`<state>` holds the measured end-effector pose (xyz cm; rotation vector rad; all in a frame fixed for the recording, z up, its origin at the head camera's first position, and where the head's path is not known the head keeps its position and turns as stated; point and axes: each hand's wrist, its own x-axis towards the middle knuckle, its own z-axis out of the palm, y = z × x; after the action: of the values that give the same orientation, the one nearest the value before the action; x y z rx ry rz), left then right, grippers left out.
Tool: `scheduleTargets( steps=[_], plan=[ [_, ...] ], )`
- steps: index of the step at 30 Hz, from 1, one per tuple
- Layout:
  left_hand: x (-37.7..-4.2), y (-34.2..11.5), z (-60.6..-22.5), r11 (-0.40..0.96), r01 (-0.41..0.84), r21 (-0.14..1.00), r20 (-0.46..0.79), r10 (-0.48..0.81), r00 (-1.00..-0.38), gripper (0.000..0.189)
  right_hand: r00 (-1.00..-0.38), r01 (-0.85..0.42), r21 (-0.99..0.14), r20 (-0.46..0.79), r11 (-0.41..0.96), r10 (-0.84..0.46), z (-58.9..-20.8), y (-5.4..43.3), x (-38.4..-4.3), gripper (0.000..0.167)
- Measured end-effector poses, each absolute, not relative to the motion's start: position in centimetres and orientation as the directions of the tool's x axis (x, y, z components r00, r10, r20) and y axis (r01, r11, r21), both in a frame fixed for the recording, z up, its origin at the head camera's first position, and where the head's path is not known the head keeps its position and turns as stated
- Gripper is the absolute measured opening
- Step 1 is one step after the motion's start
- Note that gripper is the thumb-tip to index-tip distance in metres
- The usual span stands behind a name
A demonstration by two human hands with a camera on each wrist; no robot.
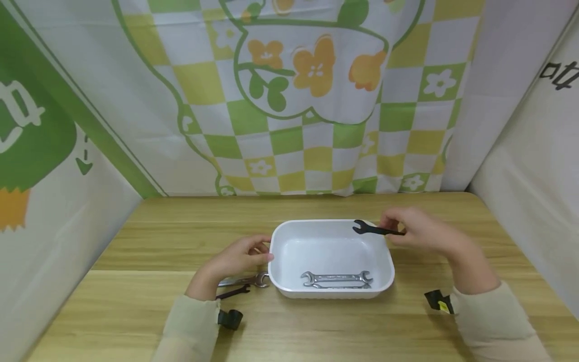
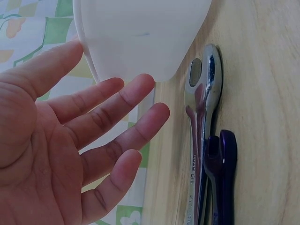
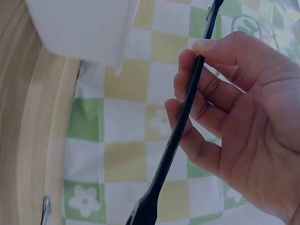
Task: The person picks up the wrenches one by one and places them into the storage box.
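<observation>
"Where's the bin (image 1: 326,255)?"
"Between the surface's (image 1: 149,246) side edges; two wrenches (image 1: 336,277) lie in it, along its near edge."
"Others?"
"More wrenches (image 1: 246,281) by its near left corner; another wrench (image 1: 377,230), held, at its far right corner."

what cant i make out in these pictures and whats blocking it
- Held wrench: one end covered by the right hand, head view; runs off the top and bottom edges, right wrist view.
- Table wrenches: one end of each behind the left arm, head view; cut by the bottom edge, left wrist view.
- Markings on the wrenches in the tub: too small, head view.
</observation>
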<state>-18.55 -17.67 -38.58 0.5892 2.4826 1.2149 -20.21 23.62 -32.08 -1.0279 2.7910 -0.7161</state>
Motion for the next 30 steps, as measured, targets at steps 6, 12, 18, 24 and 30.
scheduleTargets(
  steps=[6,12,18,24,30],
  plan=[
    [-18.3,-17.6,-38.6,0.558,0.218,0.801,-0.102,0.485,-0.868,0.047,-0.759,-0.589,-0.476,0.050,0.653,-0.649,-31.7,21.9,-19.8,0.014],
    [-18.4,-17.5,-38.4,0.555,0.219,0.802,-0.100,0.488,-0.867,0.047,-0.724,-0.625,-0.490,0.072,0.607,-0.686,-31.9,20.4,-19.7,0.015],
    [-18.6,-17.5,-38.5,0.556,0.226,0.800,-0.095,0.490,-0.867,0.047,-0.689,-0.663,-0.494,0.107,0.563,-0.717,-32.2,18.9,-19.5,0.018],
    [-18.6,-17.6,-38.6,0.558,0.218,0.801,-0.103,0.488,-0.867,0.046,-0.676,-0.673,-0.512,0.134,0.534,-0.724,-32.8,17.4,-18.9,0.019],
    [-18.7,-17.6,-38.5,0.565,0.214,0.797,-0.110,0.483,-0.869,0.046,-0.644,-0.716,-0.488,0.189,0.499,-0.741,-33.1,16.3,-18.6,0.018]
  ],
)
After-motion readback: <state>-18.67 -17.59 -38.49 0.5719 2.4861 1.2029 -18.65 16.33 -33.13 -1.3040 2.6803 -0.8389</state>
